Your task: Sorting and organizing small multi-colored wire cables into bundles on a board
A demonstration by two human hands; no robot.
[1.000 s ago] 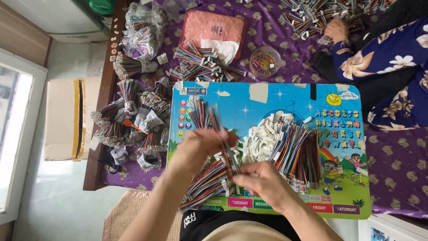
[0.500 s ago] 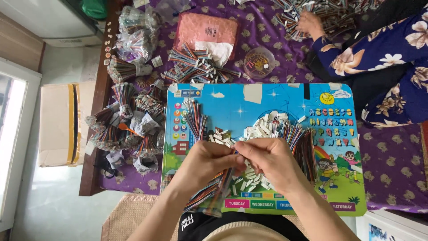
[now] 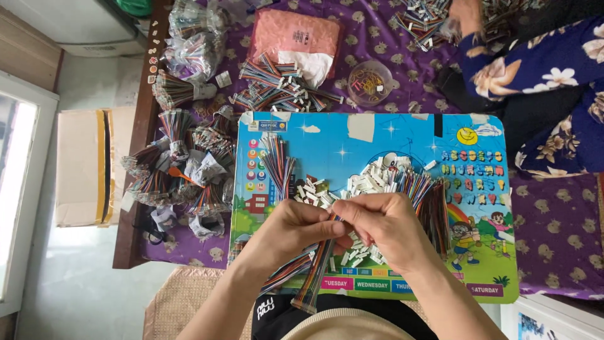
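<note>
Both hands meet over the bright blue cartoon-printed lap board (image 3: 377, 135). Left hand (image 3: 292, 230) grip pinches a bundle of multicoloured ribbon wires (image 3: 311, 277) trailing off the board's near edge, keeping the strands aligned. Right hand (image 3: 390, 230) grip closes on the bundle's top end, beside the white plastic connector pile (image 3: 371, 179) at board centre, within easy reach.

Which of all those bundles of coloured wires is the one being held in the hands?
The wire bundle hanging below both hands, trailing off the picture board's near edge. The other bundles lie untouched.
</note>
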